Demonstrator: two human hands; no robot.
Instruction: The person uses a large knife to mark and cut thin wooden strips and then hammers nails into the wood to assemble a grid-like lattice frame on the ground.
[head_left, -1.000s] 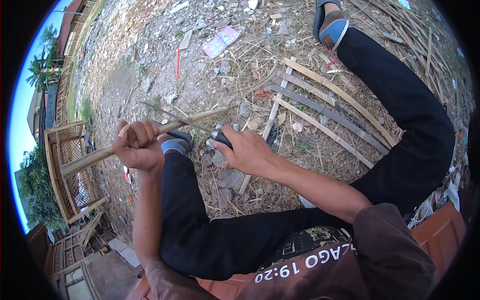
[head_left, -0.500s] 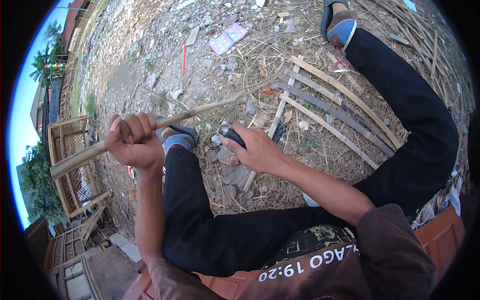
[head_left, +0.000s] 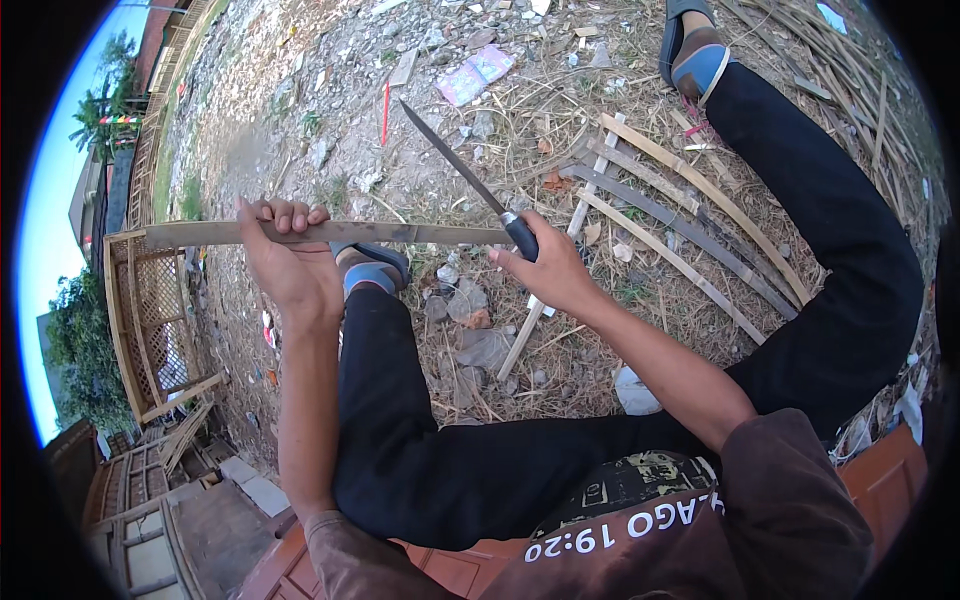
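Observation:
A long flat bamboo strip [head_left: 400,232] lies nearly level across my left hand [head_left: 292,258], whose fingers are curled over it with the palm turned up. My right hand [head_left: 556,262] grips a knife [head_left: 455,160] by its dark handle. Its long, narrow blade points up and to the left, away from me, above the far side of the strip. The strip's right end comes up to the knife handle; I cannot tell whether they touch. On the ground beyond my right hand, several curved bamboo strips [head_left: 668,165] rest with one end over a straight pale slat [head_left: 540,300].
My legs [head_left: 385,380] in dark trousers frame the work area. A wooden lattice frame [head_left: 155,320] stands at the left. Piled slats [head_left: 835,85] lie at the far right. A pink packet [head_left: 475,75], a red stick [head_left: 385,112] and stones [head_left: 470,300] litter the ground ahead.
My left hand has rolled the strip from a slant to nearly level, showing its flat face. My right hand has moved right and up, swinging the knife blade into plain view.

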